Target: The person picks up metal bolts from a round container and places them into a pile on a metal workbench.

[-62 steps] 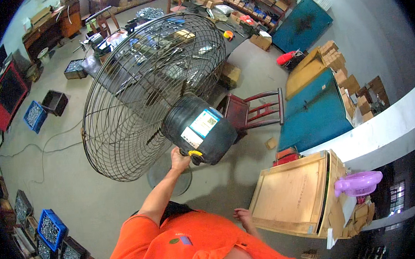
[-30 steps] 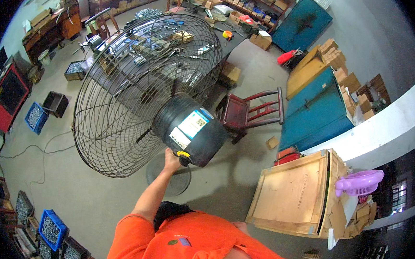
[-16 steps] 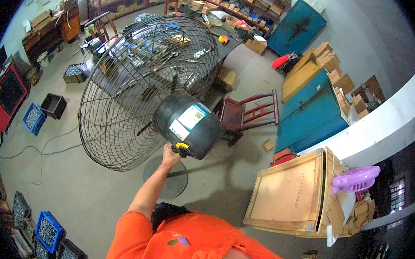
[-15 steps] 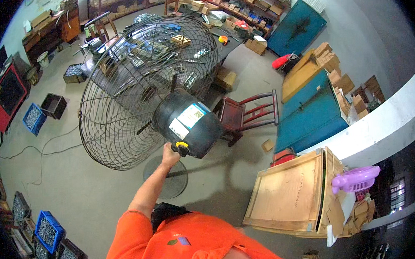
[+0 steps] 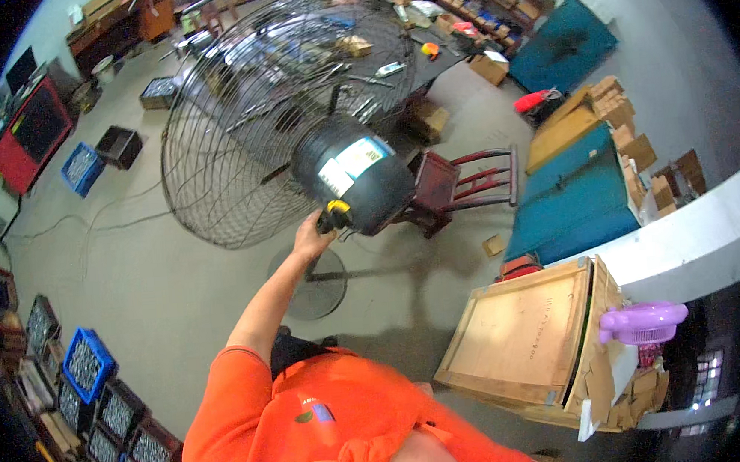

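A large standing fan with a round wire cage (image 5: 210, 156) fills the upper middle. Its black motor housing (image 5: 353, 176) faces me and bears a pale label. My left hand (image 5: 310, 238) is closed around a black and yellow knob (image 5: 338, 209) at the lower rear of that housing; part of the knob is hidden by the fingers. Below, the fan's round base (image 5: 319, 295) rests on the floor. My right hand is not in view; only orange clothing shows on that side.
Beyond the cage stands a cluttered dark worktable (image 5: 415, 78). A reddish wooden chair (image 5: 461, 182) is right of the motor. A wooden crate (image 5: 519, 332) with a purple basket (image 5: 642, 323) lies nearer. Bins of metal parts (image 5: 89, 364) line the left; a cable (image 5: 87, 229) crosses the floor.
The whole view has shifted, so the fan and room appear a little higher and farther right. My left hand keeps its hold on the knob.
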Available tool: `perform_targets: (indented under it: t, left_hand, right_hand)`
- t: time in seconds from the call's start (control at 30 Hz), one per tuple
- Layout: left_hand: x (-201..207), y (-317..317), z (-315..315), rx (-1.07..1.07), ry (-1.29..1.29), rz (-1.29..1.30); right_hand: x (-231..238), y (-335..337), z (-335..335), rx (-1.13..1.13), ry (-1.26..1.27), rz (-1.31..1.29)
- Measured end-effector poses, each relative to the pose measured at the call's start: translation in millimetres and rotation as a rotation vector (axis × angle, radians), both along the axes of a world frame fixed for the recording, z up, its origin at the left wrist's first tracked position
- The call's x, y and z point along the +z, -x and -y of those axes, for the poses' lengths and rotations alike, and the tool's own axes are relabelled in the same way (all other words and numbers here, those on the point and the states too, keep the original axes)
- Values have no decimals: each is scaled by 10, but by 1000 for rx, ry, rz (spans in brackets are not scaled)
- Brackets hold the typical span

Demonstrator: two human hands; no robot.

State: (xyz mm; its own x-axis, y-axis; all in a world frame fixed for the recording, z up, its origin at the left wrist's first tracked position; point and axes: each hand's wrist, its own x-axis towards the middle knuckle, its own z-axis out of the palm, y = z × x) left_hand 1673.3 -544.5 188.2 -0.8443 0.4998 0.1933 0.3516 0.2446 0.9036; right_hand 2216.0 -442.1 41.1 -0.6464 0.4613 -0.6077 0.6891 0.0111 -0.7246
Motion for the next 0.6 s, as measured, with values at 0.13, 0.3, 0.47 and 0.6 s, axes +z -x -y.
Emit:
perform_targets:
  t: [0.13,0.3,0.47,0.6]
  left_hand:
    - [-427,-178,868,19,241,153]
    - [-657,-499,2674,-248,818,193]
    - [-671,-660,4085,102,845,368]
    - [-726,-551,4735,124,833,416]
  right_hand:
    - [-145,69,5,167,5,35]
    - [-388,394,12,147,132,277]
    - [-275,1391,77,-8,256,301]
    - [-120,2174,516,139,64,123]
